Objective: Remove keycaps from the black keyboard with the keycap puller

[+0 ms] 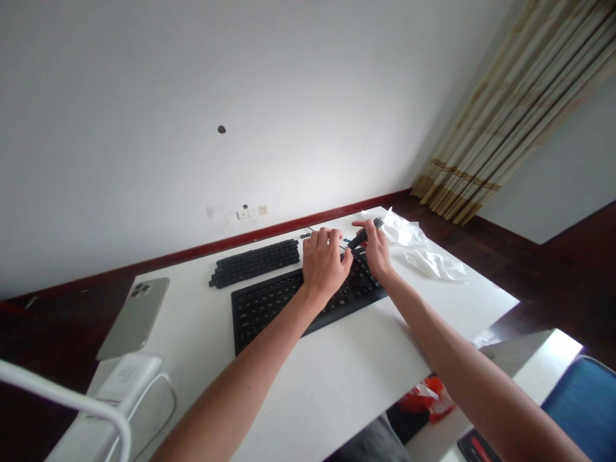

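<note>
A black keyboard [269, 305] lies on the white table [337, 378] in front of me. My left hand [325, 263] rests knuckles-up over its right half, fingers curled, pinching one end of a small black tool [364, 235]. My right hand [375, 247] is closed on the same black tool just above the keyboard's right end. Behind the keyboard lies a second black strip of keys [255, 262], with a few loose black keycaps [305, 235] near its right end.
A phone [135, 317] lies face down at the table's left. A white power bank with a cable [128, 378] sits at the front left. Crumpled clear plastic [418, 250] lies at the far right. A blue chair [584, 404] stands at the lower right.
</note>
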The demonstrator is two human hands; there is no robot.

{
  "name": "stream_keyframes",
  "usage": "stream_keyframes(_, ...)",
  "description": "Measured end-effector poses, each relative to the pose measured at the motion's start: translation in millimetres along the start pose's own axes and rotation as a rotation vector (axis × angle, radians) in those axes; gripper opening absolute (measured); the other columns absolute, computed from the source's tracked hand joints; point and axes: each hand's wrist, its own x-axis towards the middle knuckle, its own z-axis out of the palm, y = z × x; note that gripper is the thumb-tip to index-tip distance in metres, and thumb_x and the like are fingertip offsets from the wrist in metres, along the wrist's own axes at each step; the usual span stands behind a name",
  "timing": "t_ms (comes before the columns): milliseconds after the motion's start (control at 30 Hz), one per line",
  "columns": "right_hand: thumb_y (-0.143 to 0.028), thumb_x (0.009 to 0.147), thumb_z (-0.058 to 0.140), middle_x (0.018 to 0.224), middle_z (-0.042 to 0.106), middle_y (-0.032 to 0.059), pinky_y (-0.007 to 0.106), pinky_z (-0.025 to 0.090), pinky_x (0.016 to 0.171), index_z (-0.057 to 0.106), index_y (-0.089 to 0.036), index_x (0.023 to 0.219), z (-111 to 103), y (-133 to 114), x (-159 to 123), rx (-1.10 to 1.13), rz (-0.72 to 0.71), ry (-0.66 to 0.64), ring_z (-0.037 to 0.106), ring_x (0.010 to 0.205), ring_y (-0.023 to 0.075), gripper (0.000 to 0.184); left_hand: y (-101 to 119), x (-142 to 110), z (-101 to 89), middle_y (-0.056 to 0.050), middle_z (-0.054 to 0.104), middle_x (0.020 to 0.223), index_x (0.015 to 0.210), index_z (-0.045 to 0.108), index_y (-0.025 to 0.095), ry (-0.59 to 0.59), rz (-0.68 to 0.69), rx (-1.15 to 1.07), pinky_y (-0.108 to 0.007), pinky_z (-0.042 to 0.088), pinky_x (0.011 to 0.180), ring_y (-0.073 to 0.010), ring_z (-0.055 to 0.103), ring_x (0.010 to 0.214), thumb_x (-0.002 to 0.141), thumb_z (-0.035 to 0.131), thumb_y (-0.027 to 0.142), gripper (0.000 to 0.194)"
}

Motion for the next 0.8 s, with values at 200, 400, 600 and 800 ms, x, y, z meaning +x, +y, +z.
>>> stream_keyframes(200,-0.074,0.094,0.060,0.100,0.075,0.0045,0.037,0.057,0.085,0.078,-0.027,0.115,20,-13,-21,0.219,0.131,-0.310,0.069,0.097,0.0254,0.054,-13,5,-1.4,-0.006,0.073,0.121,0.142,0.052,0.028,-0.174,-0.032,-0.077,-0.034,0.053,0.090,-0.0231,0.071,0.106,0.107,0.058,0.032,0.035)
stream_keyframes(400,-0.090,0.089,0.046,0.132,0.073,0.0037,0.051,0.053,0.110,0.070,-0.037,0.130,3,-10,-1,0.475,0.280,-0.251,0.062,0.133,0.0315,0.071,-19,10,-5.5,-0.002,0.077,0.123,0.138,0.064,0.034,-0.315,-0.058,-0.151,-0.033,0.056,0.091,-0.0234,0.074,0.108,0.109,0.054,0.034,0.031)
stream_keyframes(600,-0.094,0.087,0.041,0.148,0.067,0.0052,0.056,0.052,0.112,0.070,-0.037,0.133,-5,-30,-2,0.573,0.392,-0.400,0.057,0.143,0.0340,0.078,-12,12,-9.7,-0.002,0.081,0.116,0.134,0.072,0.037,-0.509,-0.019,-0.162,-0.038,0.058,0.092,-0.0276,0.075,0.106,0.108,0.053,0.041,0.033)
stream_keyframes(800,-0.092,0.090,0.038,0.150,0.066,0.0059,0.051,0.051,0.116,0.071,-0.033,0.135,-7,-39,-4,0.570,0.396,-0.459,0.056,0.144,0.0325,0.082,-16,16,-15.7,-0.001,0.081,0.116,0.133,0.074,0.042,-0.567,-0.012,-0.165,-0.040,0.058,0.095,-0.0284,0.075,0.107,0.105,0.058,0.040,0.032)
